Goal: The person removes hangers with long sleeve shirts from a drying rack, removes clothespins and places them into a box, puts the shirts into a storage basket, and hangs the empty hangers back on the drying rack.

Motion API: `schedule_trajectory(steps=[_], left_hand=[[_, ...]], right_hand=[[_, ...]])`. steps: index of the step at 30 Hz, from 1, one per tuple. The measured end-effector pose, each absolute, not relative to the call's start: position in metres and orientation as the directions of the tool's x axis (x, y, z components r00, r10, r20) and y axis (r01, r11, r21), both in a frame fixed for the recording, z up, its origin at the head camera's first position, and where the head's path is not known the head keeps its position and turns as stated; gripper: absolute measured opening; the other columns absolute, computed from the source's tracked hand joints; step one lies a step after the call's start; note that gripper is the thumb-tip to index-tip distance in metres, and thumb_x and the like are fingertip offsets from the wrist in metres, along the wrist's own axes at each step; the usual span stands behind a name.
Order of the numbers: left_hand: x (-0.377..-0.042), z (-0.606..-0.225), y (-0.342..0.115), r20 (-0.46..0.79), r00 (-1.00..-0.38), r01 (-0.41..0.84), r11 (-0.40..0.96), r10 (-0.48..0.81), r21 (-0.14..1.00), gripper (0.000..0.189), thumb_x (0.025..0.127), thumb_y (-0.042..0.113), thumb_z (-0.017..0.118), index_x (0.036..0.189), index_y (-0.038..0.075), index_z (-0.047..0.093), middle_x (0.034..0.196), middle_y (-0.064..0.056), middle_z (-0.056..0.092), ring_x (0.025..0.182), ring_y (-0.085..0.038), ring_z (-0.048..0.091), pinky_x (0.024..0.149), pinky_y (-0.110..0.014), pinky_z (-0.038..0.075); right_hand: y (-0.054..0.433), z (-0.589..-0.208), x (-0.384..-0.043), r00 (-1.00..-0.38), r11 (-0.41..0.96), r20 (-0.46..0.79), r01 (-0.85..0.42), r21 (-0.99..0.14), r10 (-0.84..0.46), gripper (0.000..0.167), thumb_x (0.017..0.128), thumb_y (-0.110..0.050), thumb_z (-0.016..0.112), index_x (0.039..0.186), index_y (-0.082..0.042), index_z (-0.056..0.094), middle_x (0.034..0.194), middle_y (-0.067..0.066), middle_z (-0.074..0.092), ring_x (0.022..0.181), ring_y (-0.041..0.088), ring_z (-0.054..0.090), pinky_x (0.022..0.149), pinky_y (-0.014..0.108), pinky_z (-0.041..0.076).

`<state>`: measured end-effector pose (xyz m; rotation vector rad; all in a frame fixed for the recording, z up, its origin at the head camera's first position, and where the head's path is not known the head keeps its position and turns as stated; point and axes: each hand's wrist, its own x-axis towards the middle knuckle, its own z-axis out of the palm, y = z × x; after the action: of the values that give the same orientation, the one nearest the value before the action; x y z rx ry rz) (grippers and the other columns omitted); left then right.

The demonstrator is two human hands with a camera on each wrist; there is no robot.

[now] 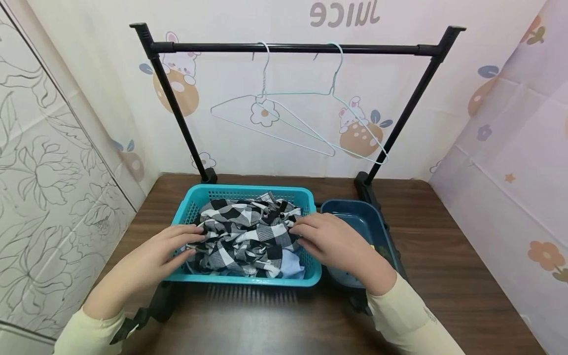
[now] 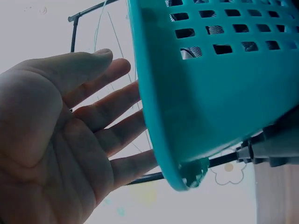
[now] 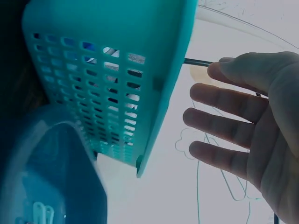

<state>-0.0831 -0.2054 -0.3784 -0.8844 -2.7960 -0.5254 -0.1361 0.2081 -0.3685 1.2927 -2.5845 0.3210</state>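
Note:
A turquoise basket [image 1: 241, 282] on the table holds a crumpled black-and-white checked cloth garment [image 1: 248, 236], with a light blue piece of cloth [image 1: 290, 264] showing at its front right. My left hand [image 1: 166, 249] is over the basket's left end, its loosely extended fingers reaching the garment's edge. At the opposite end my right hand [image 1: 335, 241] has relaxed fingers close to the garment. Whether the fingertips touch the cloth I cannot tell. Both wrist views show spread, gently bent fingers with nothing between them, beside the basket wall [image 2: 205, 88].
Behind the basket stands a black clothes rack [image 1: 301, 48]; a white wire hanger [image 1: 275, 130] and a pale green one [image 1: 364, 125] hang from its bar. A dark blue bin [image 1: 355, 209] sits right of the basket, with light blue clip-like pieces [image 3: 42, 212] inside.

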Motion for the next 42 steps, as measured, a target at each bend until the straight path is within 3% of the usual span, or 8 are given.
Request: schedule_trajectory(steps=[2,4,9,16,25,31,35,42], left_hand=[[-0.081,-0.38,-0.208,0.289,-0.808,0.584,0.767,0.514,0.267,0.038,0.094,0.011,0.075,0.131,0.014,0.069,0.142,-0.004,0.06,0.132,-0.027,0.056,0.101,-0.048,0.051],[-0.079,-0.382,-0.21,0.325,-0.8,0.588,0.766,0.504,0.261,0.038,0.092,0.009,0.076,0.129,0.014,0.07,0.143,-0.005,0.059,0.133,-0.027,0.054,0.108,-0.034,0.046],[-0.075,-0.385,-0.216,0.408,-0.763,0.624,0.736,0.501,0.262,0.041,0.086,0.002,0.079,0.125,0.013,0.071,0.143,-0.008,0.058,0.133,-0.031,0.052,0.113,-0.005,0.019],[-0.073,-0.386,-0.221,0.434,-0.758,0.626,0.73,0.487,0.274,0.051,0.086,0.0,0.078,0.134,0.012,0.065,0.14,-0.01,0.06,0.129,-0.03,0.054,0.112,-0.004,0.019],[-0.072,-0.388,-0.233,0.444,-0.763,0.611,0.75,0.471,0.255,0.051,0.085,-0.001,0.078,0.132,0.016,0.067,0.142,-0.007,0.059,0.13,-0.031,0.053,0.112,-0.004,0.019],[-0.073,-0.387,-0.241,0.463,-0.761,0.6,0.764,0.455,0.236,0.049,0.082,-0.003,0.08,0.126,0.014,0.07,0.141,-0.01,0.06,0.129,-0.032,0.053,0.111,-0.003,0.019],[-0.074,-0.388,-0.244,0.484,-0.743,0.616,0.755,0.463,0.224,0.053,0.081,-0.003,0.08,0.13,0.013,0.068,0.139,-0.011,0.061,0.128,-0.033,0.053,0.113,-0.005,0.019],[-0.078,-0.389,-0.25,0.51,-0.731,0.618,0.757,0.453,0.214,0.055,0.081,-0.004,0.079,0.133,0.008,0.066,0.137,-0.013,0.063,0.139,-0.014,0.045,0.118,-0.011,0.019]], right_hand=[[0.212,-0.37,-0.134,-0.588,0.592,0.307,-0.801,-0.092,-0.748,0.029,0.095,-0.021,0.075,0.124,-0.018,0.072,0.125,0.0,0.07,0.114,0.018,0.066,0.097,0.039,0.055],[0.218,-0.372,-0.132,-0.591,0.596,0.314,-0.798,-0.092,-0.743,0.03,0.094,-0.021,0.076,0.124,-0.018,0.072,0.126,0.0,0.07,0.114,0.018,0.066,0.098,0.039,0.055],[0.233,-0.377,-0.127,-0.586,0.598,0.339,-0.797,-0.081,-0.736,0.033,0.094,-0.02,0.076,0.126,-0.017,0.07,0.127,-0.001,0.068,0.115,0.017,0.065,0.1,0.04,0.054],[0.255,-0.387,-0.125,-0.622,0.631,0.356,-0.768,-0.106,-0.697,0.037,0.094,-0.021,0.076,0.13,-0.016,0.068,0.131,0.001,0.067,0.121,0.021,0.063,0.101,0.045,0.054],[0.284,-0.396,-0.125,-0.652,0.665,0.367,-0.739,-0.11,-0.663,0.041,0.093,-0.022,0.076,0.132,-0.016,0.066,0.133,0.001,0.066,0.122,0.022,0.063,0.1,0.047,0.054],[0.301,-0.4,-0.126,-0.661,0.681,0.388,-0.724,-0.107,-0.642,0.038,0.099,-0.03,0.07,0.133,-0.015,0.065,0.132,0.002,0.067,0.121,0.023,0.063,0.099,0.05,0.054],[0.31,-0.401,-0.125,-0.684,0.705,0.386,-0.7,-0.112,-0.619,0.042,0.093,-0.024,0.077,0.132,-0.015,0.066,0.131,0.002,0.067,0.121,0.024,0.063,0.099,0.052,0.053],[0.327,-0.401,-0.122,-0.725,0.749,0.37,-0.654,-0.105,-0.581,0.046,0.088,-0.019,0.08,0.132,-0.015,0.066,0.133,0.004,0.066,0.125,0.025,0.061,0.102,0.054,0.05]])
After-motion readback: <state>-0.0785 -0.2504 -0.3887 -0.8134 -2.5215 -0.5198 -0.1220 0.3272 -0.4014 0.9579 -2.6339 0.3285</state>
